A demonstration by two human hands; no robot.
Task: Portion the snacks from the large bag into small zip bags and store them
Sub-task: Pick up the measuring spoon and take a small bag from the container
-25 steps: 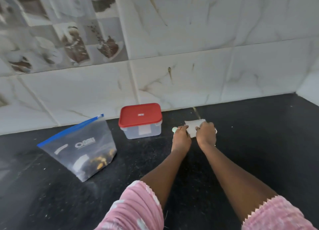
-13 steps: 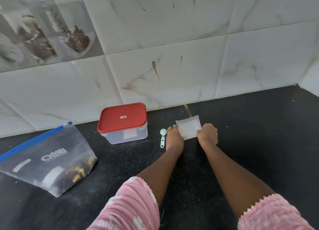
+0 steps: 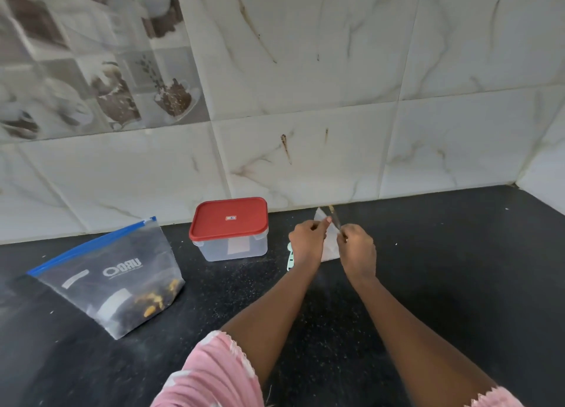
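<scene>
A large clear zip bag [image 3: 116, 279] with a blue seal stands on the black counter at the left, with a few yellow-brown snacks at its bottom. A small clear zip bag [image 3: 329, 247] is held up near the wall at centre right. My left hand [image 3: 307, 241] pinches its top left edge and my right hand [image 3: 357, 252] pinches its top right. A pale green scoop [image 3: 290, 258] lies on the counter, mostly hidden behind my left wrist.
A clear plastic box with a red lid [image 3: 229, 227] stands shut between the large bag and my hands. The tiled wall [image 3: 305, 156] runs along the back of the black counter [image 3: 443, 269], and a side wall closes the far right corner.
The small bag lay flat under my hands on the counter; now both hands have lifted it and pinch its top edge. The camera view shifted.
</scene>
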